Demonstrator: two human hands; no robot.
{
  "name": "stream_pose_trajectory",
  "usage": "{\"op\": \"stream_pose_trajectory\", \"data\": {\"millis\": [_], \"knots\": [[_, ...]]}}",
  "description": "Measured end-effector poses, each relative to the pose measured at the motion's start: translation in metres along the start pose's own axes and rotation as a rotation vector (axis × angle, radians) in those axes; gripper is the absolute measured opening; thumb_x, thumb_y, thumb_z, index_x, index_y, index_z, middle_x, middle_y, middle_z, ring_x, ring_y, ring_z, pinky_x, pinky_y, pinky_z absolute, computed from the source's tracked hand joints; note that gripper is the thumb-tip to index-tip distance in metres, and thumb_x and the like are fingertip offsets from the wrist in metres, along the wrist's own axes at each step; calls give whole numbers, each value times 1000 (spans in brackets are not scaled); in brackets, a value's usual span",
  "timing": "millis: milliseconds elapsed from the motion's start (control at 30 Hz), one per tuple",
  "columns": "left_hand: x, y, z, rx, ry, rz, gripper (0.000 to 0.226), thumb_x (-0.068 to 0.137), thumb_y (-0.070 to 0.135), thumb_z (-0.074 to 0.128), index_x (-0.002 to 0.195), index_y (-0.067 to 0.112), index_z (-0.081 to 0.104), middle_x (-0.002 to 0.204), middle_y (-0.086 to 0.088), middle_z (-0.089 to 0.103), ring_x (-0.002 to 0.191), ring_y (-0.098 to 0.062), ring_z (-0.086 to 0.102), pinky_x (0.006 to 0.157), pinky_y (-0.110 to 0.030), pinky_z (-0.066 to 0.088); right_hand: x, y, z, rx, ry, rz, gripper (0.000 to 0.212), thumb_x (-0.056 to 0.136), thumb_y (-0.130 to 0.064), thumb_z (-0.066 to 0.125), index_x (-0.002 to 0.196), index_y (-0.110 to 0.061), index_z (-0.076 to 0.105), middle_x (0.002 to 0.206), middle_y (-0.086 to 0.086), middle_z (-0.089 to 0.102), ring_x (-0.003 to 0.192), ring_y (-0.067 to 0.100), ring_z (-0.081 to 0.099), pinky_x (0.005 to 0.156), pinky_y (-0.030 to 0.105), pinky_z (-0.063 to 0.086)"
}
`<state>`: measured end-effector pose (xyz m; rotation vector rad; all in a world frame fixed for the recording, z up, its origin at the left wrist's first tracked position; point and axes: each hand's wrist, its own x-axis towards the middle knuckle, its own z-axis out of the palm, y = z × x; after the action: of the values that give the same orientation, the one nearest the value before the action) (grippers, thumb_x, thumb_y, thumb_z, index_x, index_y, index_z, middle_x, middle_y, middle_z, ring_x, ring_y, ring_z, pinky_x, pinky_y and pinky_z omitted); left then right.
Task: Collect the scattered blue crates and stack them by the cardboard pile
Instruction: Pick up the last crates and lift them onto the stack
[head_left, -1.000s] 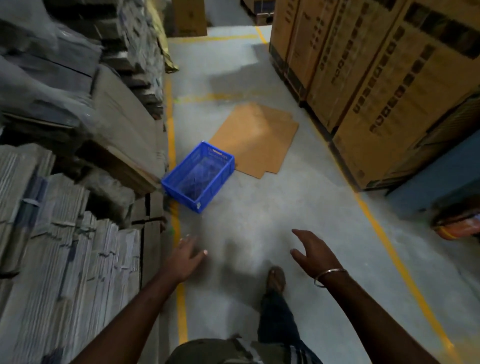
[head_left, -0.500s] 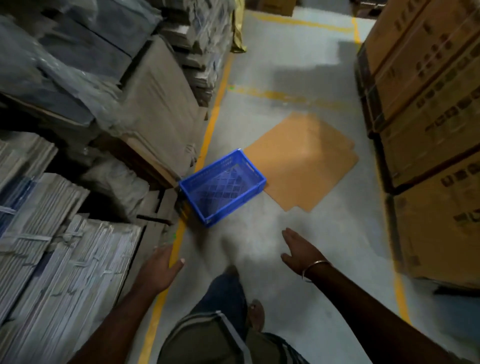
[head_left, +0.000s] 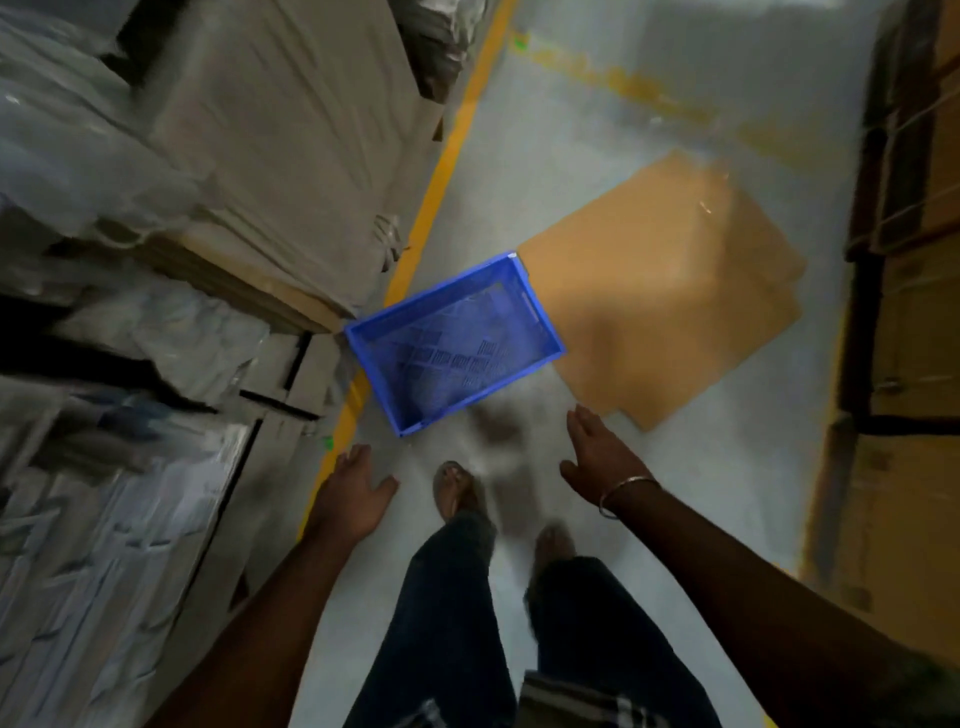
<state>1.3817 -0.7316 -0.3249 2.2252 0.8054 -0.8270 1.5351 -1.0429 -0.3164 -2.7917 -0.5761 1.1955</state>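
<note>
Left hand (head_left: 353, 499) and right hand (head_left: 597, 457), fingers spread and empty, reach toward the blue crate (head_left: 454, 340) at twelve o'clock, apparently to lift it.

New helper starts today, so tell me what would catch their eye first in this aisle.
The bright blue crate stands out, sitting empty on the grey floor astride the yellow line, beside the stacked cardboard pile. A flattened brown cardboard sheet lies just right of it. Both open hands, left hand and right hand, reach toward the crate without touching it.
</note>
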Motion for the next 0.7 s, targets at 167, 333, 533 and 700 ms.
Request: {"op": "stream_pose_trajectory", "data": {"millis": [167, 333, 533, 700], "knots": [[124, 4, 32, -101, 31, -79, 66, 97, 31, 59, 153, 9, 33, 161, -11, 29, 150, -25, 24, 118, -35, 25, 155, 35, 26, -1, -55, 15, 84, 91, -35, 56, 153, -2, 12, 162, 19, 8, 150, 29, 10, 121, 36, 17], [254, -9, 106, -202, 62, -318, 65, 95, 25, 61, 150, 3, 35, 152, -24, 40, 136, -41, 43, 113, -42, 33, 314, 89, 58, -62, -54, 58, 88, 88, -27, 60, 151, 5, 7, 159, 26, 4, 150, 36, 6, 121, 40, 15], [359, -36, 180, -271, 206, -402, 85, 93, 19, 65, 156, -1, 11, 162, -25, 16, 146, -44, 24, 118, -48, 25, 454, 127, 80, -239, -27, -76, 84, 90, -26, 50, 151, 5, 2, 159, 27, 3, 149, 38, 8, 119, 46, 22], [389, -42, 203, -203, 386, -474, 98, 84, 11, 69, 158, 11, 5, 153, -30, 29, 128, -54, 41, 101, -58, 39, 499, 143, 110, -191, 115, -113, 72, 94, -9, 33, 152, -3, -9, 153, 30, 15, 122, 50, 50, 93, 54, 45]]}}
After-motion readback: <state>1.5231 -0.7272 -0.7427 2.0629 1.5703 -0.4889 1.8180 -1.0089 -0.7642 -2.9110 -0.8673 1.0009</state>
